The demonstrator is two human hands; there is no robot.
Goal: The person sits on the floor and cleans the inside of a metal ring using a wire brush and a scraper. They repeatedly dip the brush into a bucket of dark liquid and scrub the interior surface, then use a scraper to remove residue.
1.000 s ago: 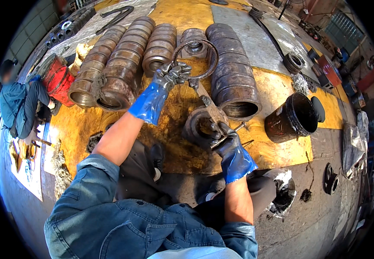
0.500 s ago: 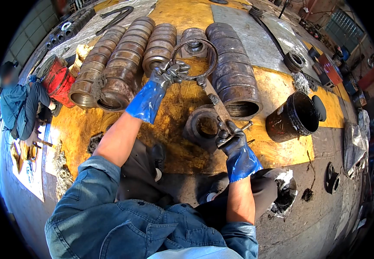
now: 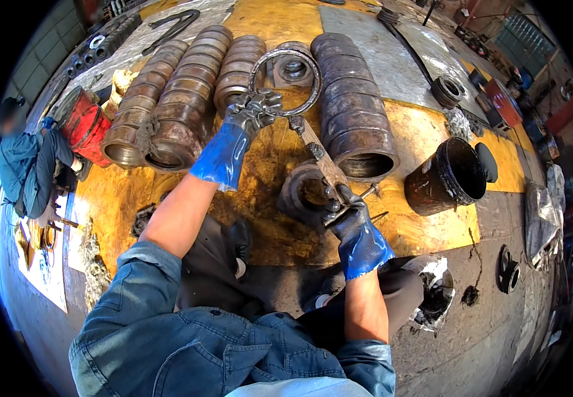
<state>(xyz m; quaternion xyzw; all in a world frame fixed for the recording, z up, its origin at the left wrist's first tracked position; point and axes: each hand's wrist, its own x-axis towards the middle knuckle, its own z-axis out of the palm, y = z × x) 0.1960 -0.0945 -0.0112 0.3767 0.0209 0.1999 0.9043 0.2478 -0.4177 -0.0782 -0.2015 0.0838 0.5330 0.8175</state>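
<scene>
My left hand [image 3: 252, 112], in a blue glove blackened with grease, grips a thin metal ring [image 3: 318, 83] by its lower left edge, holding it up over the rows of parts. In my right hand [image 3: 354, 228], gloved alike, is a flat wooden stick [image 3: 326, 164] with dark grease on its far end. That end is just below the ring; whether it touches is hard to tell. A thin metal rod [image 3: 369, 192] also crosses the right hand's fingers. Below the stick, a short thick metal cylinder [image 3: 291, 198] stands close by, partly hidden by the stick and right hand.
Rows of metal cylinders [image 3: 187, 99] lie end to end on the yellow, oily sheet [image 3: 253, 231], with another row [image 3: 352, 92] to the right. A grease-smeared black bucket [image 3: 432, 182] stands at right. At far left a person [image 3: 25, 155] sits by a red bucket [image 3: 88, 129].
The ring has shifted a little left and up in my left hand, turning so its face looks rounder. My right hand and the stick have moved slightly left with it.
</scene>
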